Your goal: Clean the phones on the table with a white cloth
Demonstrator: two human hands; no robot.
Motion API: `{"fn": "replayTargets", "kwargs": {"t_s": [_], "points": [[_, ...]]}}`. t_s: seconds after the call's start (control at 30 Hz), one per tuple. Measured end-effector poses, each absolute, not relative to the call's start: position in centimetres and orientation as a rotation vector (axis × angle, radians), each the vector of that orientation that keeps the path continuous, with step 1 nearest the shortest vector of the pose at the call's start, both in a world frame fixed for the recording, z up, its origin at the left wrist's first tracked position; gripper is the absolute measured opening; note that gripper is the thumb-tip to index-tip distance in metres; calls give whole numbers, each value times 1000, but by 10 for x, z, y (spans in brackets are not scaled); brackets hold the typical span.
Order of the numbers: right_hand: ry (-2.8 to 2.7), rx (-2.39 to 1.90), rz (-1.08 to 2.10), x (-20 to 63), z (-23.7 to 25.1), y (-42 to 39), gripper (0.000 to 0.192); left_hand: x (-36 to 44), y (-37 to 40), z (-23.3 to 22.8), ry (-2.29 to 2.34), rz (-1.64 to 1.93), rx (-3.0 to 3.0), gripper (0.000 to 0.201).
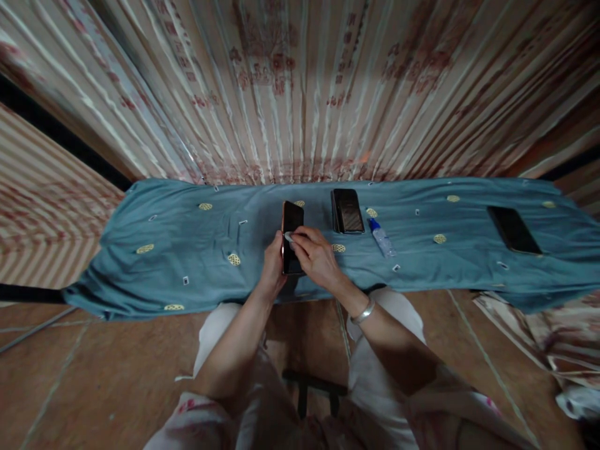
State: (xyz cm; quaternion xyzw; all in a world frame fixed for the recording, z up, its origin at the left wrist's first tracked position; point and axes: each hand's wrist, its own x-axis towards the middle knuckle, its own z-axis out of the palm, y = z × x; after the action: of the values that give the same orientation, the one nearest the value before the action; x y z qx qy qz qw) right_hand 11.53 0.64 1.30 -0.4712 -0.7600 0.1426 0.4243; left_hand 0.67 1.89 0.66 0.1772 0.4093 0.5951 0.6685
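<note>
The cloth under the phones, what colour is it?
The cloth is teal blue with small yellow oval patches, seen best in the head view.

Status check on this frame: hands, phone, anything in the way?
Left hand grips phone. Right hand presses small white pad on screen. Second phone, bottle alongside, apart.

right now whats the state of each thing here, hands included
left hand: gripping the held phone's edge
right hand: pressing a small white wipe on its screen
held phone: raised, screen dark
stacked phones: flat, dark
far phone: flat, dark
small bottle: lying on its side, capped
</note>
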Motion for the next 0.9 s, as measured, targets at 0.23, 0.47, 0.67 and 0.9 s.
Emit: {"fn": "replayTargets", "kwargs": {"t_s": [0.23,0.47,0.67,0.9], "points": [[-1930,-1075,354,110,15,3,31,8,22,7,850,1352,286,23],[-2004,-977,369,99,14,-7,32,-3,27,11,882,1295,206,36],[-2104,-916,359,91,18,-22,32,-19,32,13,924,1298,320,43],[-2212,-900,227,92,12,-27,38,-24,34,18,902,1269,243,58]]}}
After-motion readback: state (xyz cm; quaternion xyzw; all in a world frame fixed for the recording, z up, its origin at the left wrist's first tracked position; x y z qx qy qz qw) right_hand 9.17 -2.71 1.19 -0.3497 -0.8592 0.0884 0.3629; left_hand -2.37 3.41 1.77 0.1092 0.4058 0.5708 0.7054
